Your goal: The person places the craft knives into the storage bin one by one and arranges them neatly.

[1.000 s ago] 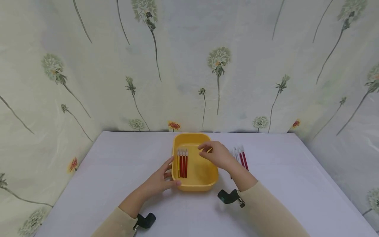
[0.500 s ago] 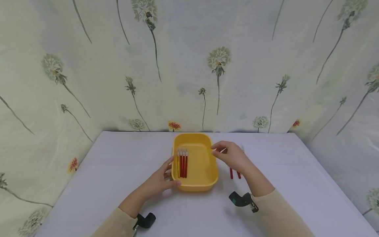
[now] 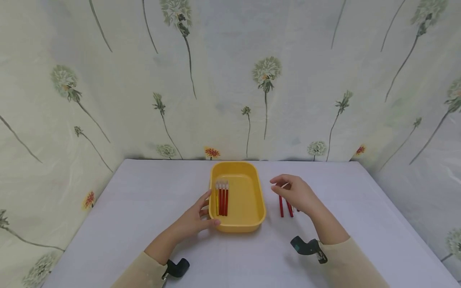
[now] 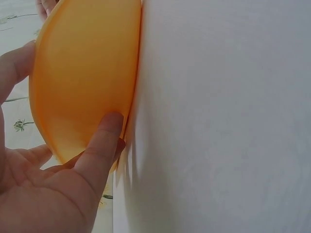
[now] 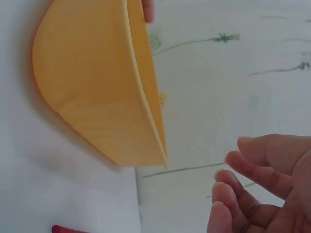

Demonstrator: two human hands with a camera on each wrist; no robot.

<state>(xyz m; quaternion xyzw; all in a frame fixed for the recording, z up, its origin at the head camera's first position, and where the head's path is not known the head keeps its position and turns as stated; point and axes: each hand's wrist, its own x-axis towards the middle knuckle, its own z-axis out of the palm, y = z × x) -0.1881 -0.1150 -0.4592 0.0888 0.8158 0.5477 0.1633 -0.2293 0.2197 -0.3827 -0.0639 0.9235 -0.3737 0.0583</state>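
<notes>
A yellow plastic tray (image 3: 237, 229) stands on the white table. At its left side my left hand (image 3: 196, 216) grips the wall, thumb over the rim and fingers along the outside; the left wrist view shows fingers (image 4: 99, 148) against the outer wall. Inside, along the left, lie several slim pencil-like sticks (image 3: 223, 202), one yellow and the others red, with pale pointed tips. My right hand (image 3: 297, 196) hovers right of the tray, fingers loosely curved and nothing between them. Below it lie more red sticks (image 3: 281, 207), their upper parts hidden by the hand.
The white table (image 3: 162, 180) reaches to a backdrop (image 3: 223, 120) printed with dandelions. In the right wrist view, the end of a red stick (image 5: 68, 229) shows at the bottom edge. A dark wrist camera (image 3: 306, 246) is strapped at the right sleeve.
My right hand has moved from over the tray to the right, over the red sticks on the table. The left hand and the tray have stayed in place.
</notes>
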